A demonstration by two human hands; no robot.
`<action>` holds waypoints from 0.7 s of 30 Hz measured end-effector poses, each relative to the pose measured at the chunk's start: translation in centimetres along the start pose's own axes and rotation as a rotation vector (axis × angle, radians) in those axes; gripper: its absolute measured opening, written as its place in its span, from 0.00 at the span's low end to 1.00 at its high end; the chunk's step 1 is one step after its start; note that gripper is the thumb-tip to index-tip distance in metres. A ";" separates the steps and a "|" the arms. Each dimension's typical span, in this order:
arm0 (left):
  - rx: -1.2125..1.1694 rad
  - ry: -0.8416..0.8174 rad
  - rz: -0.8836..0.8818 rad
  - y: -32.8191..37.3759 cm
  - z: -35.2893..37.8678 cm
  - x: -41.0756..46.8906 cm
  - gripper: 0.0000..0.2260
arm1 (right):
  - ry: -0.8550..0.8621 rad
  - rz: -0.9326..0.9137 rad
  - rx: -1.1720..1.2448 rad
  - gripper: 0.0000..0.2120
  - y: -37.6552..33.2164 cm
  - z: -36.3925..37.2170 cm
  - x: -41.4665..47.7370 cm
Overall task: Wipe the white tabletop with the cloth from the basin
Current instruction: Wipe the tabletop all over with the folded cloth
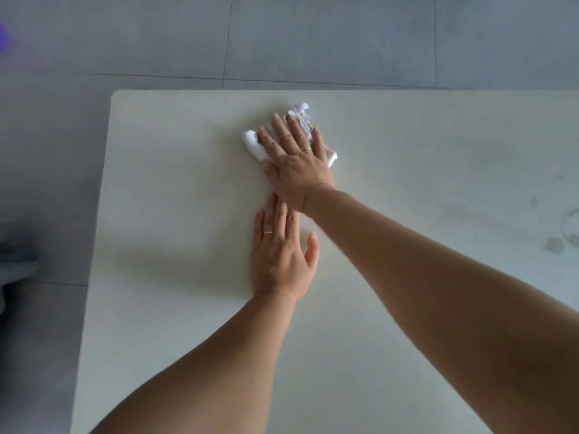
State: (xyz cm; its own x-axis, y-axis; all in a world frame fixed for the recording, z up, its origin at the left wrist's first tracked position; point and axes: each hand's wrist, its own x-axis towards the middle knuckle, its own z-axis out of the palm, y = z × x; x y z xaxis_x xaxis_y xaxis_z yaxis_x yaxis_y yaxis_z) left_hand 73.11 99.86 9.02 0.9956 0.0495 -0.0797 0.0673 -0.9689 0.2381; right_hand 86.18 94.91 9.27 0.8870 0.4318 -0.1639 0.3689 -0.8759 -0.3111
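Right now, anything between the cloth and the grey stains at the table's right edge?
Nothing: the head view shows only bare white tabletop between cloth and grey stains. The right hand presses the cloth.

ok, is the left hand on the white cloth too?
No: the left hand lies flat on the bare white tabletop, apart from the crumpled white cloth under the right hand.
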 end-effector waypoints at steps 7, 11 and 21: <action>-0.017 0.024 0.009 -0.1 0.4 0.0 0.29 | 0.181 0.555 0.025 0.25 10.3 -2.5 0.5; -0.017 0.035 0.011 -0.1 0.6 -0.1 0.29 | 0.171 0.641 0.064 0.27 5.9 -1.9 3.4; -0.008 0.039 0.020 -0.2 0.5 -0.1 0.29 | 0.073 0.137 -0.047 0.26 9.1 -3.1 1.6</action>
State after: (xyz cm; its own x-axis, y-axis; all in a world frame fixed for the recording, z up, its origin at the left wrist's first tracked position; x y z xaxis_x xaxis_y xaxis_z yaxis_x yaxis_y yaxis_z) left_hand 72.96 99.94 8.46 0.9985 0.0394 -0.0370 0.0473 -0.9678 0.2474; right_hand 91.79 86.96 9.08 0.9469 0.2925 -0.1333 0.2542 -0.9352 -0.2465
